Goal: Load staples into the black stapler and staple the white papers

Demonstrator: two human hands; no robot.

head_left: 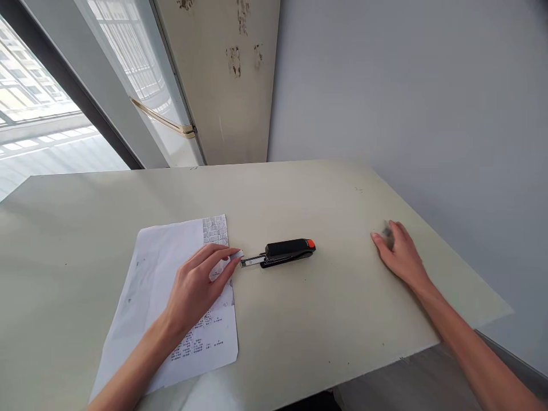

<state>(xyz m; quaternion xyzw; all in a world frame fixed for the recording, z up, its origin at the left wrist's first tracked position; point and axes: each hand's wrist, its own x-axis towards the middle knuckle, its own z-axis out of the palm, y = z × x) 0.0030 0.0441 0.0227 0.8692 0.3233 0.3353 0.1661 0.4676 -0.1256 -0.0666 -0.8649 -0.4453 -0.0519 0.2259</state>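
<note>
The stapler [287, 249] lies on the table [342, 319], right of the paper [149, 285]: long, matt black, with an orange-red patch [311, 244] at its right end and a metal tray [252, 261] jutting out at its left. The left hand [197, 279] pinches a small silvery strip [237, 254] between thumb and fingertips, right by the tray's end. The right hand [400, 254], well apart, has its thumb and fingers parted around a greyish bit [387, 233], too blurred to tell whether it is gripped.
</note>
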